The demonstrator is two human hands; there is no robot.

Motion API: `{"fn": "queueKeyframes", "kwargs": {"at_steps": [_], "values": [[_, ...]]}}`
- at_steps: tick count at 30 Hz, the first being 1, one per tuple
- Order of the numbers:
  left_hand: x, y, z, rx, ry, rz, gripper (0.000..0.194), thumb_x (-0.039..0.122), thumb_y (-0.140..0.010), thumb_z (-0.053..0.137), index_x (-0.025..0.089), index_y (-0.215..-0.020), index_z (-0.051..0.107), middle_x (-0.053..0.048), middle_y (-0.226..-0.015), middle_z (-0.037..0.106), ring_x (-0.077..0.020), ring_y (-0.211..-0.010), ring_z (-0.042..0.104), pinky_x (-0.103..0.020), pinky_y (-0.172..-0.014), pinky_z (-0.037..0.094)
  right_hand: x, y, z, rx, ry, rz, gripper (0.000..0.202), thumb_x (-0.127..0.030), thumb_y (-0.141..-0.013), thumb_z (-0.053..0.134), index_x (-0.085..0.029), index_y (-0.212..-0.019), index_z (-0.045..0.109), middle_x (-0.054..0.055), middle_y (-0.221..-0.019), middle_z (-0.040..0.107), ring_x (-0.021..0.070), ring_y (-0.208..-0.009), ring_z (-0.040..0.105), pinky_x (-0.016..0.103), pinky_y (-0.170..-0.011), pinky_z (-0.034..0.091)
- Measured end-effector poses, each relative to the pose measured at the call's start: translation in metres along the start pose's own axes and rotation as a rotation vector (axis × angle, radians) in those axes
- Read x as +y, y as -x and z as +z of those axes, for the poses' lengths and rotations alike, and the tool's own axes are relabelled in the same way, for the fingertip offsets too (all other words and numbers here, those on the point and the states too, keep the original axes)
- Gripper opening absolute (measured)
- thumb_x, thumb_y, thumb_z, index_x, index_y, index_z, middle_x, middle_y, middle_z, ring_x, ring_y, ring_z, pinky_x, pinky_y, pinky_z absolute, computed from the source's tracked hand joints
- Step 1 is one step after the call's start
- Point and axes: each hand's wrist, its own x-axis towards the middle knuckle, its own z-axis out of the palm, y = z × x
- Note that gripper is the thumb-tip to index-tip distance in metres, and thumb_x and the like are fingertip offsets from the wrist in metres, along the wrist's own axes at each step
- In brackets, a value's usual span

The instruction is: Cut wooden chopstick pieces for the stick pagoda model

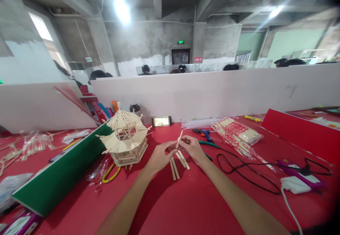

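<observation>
Grey room (pixel 148 38) above, red table (pixel 170 210) below; a pale wooden pavilion (pixel 126 134) stands left of centre. Near the middle, my left hand (pixel 161 155) and right hand (pixel 194 150) pinch a slim, pale, slanted stick (pixel 181 135) between narrowed fingertips.

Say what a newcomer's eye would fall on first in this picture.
Probably the wooden pavilion model, standing left of centre on the red table. Next, the green board slanting along its left. Then the left hand and right hand, fingers meeting at a thin stick near the middle.
</observation>
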Motion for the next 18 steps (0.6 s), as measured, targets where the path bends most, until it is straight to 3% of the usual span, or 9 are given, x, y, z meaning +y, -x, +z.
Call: {"fn": "queueKeyframes", "kwargs": {"at_steps": [6,11,18], "values": [[-0.006,-0.001,0.007,0.061,0.163,-0.173,0.029,0.035,-0.081,0.065,0.018,-0.104,0.063,-0.006,-0.083,0.074,-0.0187,-0.074,0.068,-0.028,-0.07,0.051,0.003,0.002,0.003,-0.051,0.084,-0.033,0.026,-0.042,-0.07,0.075,-0.018,-0.076,0.066,0.002,-0.071,0.067,0.0185,-0.067,0.064,0.032,-0.069,0.055],[-0.012,-0.002,0.011,0.047,0.26,-0.224,0.026,0.032,-0.077,0.068,0.017,-0.098,0.063,-0.006,-0.081,0.074,-0.019,-0.073,0.068,-0.026,-0.065,0.05,0.007,0.002,0.003,-0.065,0.304,-0.149,0.023,-0.04,-0.076,0.068,-0.017,-0.077,0.067,0.003,-0.072,0.068,0.0177,-0.068,0.063,0.028,-0.066,0.05],[-0.024,-0.003,0.013,0.05,0.308,-0.27,0.03,0.034,-0.074,0.07,0.016,-0.097,0.063,-0.005,-0.074,0.073,-0.0181,-0.067,0.067,-0.026,-0.062,0.05,0.007,0.001,0.003,-0.096,0.432,-0.247,0.019,-0.036,-0.08,0.063,-0.017,-0.08,0.068,0.004,-0.079,0.071,0.0189,-0.077,0.066,0.03,-0.076,0.049]]}}
